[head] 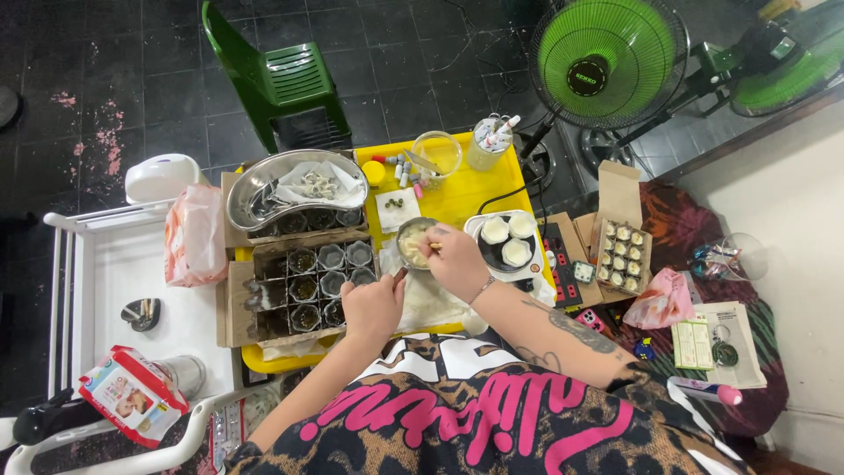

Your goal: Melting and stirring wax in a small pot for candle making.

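Note:
A small metal bowl [411, 239] with pale paste sits on the yellow table [475, 189]. My right hand [455, 259] hovers over its right rim, fingers pinched on a small tool that dips into the paste. My left hand [374, 303] rests just below and left of the bowl, holding a thin stick-like handle that points up toward it. White paper [431, 303] lies under both hands. A cardboard box of small glass jars [318, 283] stands directly left of my left hand.
A metal kidney tray [264, 195] sits above the jar box. A black scale with white cups [506, 242], a power strip [563, 264], an open box of small jars [620, 255], a pink bag [661, 301], a green fan [607, 57] and a green chair [281, 84] surround the table.

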